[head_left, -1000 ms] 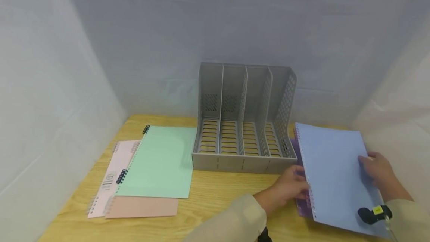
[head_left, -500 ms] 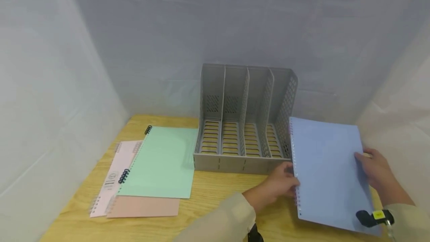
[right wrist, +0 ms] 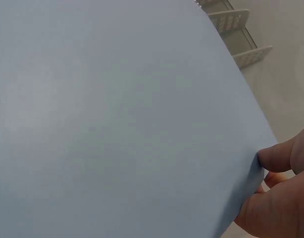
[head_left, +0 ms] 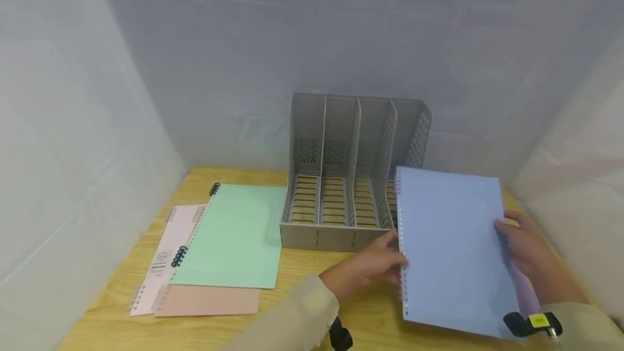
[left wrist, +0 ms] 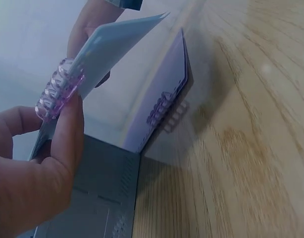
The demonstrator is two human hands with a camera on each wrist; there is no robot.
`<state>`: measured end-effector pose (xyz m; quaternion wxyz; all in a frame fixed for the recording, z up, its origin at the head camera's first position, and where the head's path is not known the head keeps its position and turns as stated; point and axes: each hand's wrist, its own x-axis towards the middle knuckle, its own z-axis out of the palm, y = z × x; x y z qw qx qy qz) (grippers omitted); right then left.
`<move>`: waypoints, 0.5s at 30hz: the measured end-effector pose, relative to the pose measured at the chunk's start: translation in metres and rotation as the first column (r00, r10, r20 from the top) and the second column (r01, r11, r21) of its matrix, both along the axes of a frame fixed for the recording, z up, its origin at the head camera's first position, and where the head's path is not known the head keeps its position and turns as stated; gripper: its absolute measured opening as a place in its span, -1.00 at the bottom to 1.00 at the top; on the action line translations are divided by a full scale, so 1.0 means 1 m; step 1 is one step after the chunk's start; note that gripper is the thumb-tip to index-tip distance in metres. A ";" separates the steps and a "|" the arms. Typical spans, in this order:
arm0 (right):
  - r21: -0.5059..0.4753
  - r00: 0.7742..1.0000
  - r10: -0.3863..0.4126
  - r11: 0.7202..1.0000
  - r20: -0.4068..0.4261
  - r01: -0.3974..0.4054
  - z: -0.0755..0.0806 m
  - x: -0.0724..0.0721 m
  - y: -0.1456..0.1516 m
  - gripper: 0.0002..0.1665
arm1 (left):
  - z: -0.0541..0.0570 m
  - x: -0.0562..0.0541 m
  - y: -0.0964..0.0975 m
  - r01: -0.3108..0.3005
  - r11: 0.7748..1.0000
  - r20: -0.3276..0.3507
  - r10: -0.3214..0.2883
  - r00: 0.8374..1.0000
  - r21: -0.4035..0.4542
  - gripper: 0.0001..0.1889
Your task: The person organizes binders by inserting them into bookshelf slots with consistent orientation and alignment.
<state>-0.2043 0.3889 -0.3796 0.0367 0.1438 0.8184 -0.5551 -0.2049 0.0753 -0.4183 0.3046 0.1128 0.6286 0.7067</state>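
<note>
Between both hands, above the table, is a blue spiral notebook (head_left: 453, 253) with clear purplish rings (left wrist: 60, 89). My left hand (head_left: 368, 267) pinches its ringed edge, thumb on one side and fingers on the other. On the opposite edge, my right hand (head_left: 524, 242) grips the cover between thumb and fingers, which the right wrist view shows at the sheet's margin. A purple spiral notebook (left wrist: 159, 94) lies on the table below, mostly hidden by the blue one in the head view. Just behind the held notebook stands a grey file organizer (head_left: 317, 236), its right part covered.
On the left of the wooden table (head_left: 292, 307) lie a mint green notebook (head_left: 231, 237) with black rings, a pale pink notebook (head_left: 163, 259) and a salmon notebook (head_left: 209, 301), overlapping. White sheeting (head_left: 580, 140) walls in the back and sides.
Both hands have carried the blue notebook leftward, off the purple one, and it now overlaps the organizer's right end in the head view. The notebooks on the left stay put.
</note>
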 end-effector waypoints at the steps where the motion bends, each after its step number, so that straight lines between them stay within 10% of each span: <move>1: -0.011 1.000 0.005 1.000 0.009 -0.005 0.001 0.000 -0.003 -0.18 | 0.000 -0.001 -0.005 0.015 1.000 0.001 -0.015 1.000 0.005 -0.43; 15: -0.118 0.990 0.107 0.986 -0.087 -0.117 -0.006 -0.001 -0.045 -0.62 | -0.006 -0.004 -0.062 0.103 0.994 -0.023 -0.104 0.994 -0.037 -0.21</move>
